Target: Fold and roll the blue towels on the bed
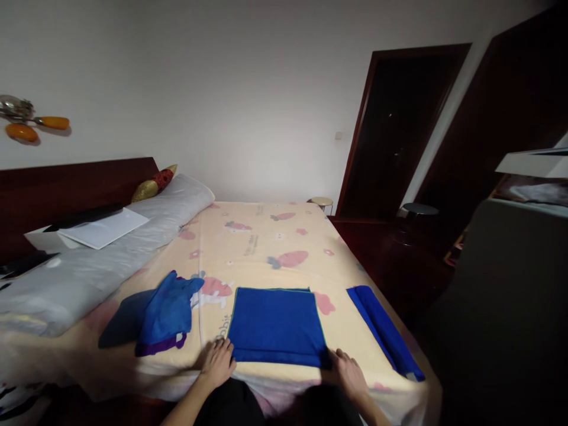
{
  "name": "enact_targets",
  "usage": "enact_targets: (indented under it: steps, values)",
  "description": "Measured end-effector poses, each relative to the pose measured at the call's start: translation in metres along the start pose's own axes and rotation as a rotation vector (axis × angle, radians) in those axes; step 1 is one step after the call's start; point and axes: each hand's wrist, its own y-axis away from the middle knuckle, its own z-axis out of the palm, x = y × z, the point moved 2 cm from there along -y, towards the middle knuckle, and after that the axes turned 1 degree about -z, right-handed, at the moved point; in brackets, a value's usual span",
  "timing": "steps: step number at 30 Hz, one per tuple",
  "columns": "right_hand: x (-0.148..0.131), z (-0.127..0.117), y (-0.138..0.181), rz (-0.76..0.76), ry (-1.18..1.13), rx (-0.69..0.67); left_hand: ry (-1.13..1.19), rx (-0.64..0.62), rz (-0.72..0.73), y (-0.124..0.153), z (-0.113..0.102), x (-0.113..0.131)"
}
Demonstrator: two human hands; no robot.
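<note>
A blue towel (276, 322) with thin green edging lies flat on the bed, folded into a near-square with a narrow fold along its near edge. My left hand (218, 361) grips its near left corner, fingers curled at the edge. At the near right corner my right hand (348, 373) has its fingers closed on the cloth, the fingertips partly hidden in shadow. Farther right lies a rolled blue towel (386, 331), slanting along the bed's edge. To the left sits a crumpled heap of blue cloths (166, 313), one with purple edging.
The bed (248, 236) has a cream cover printed with carrots and rabbits. A grey plastic-wrapped roll (133, 248) runs along the headboard, with a white flat sheet (104, 228) on it. Two stools, one pale (321, 202) and one dark (420, 209), stand beyond the bed.
</note>
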Motion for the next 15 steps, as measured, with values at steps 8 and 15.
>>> enact_targets:
  steps: [8, 15]
  values:
    - [-0.061, -0.02, 0.01, -0.22, -0.028, 0.014, -0.006, 0.012, -0.039, -0.003, 0.003, 0.002]
    - [-0.086, 0.003, 0.025, -0.503, -0.264, -0.306, -0.008, 0.04, -0.02, -0.007, 0.005, 0.0]
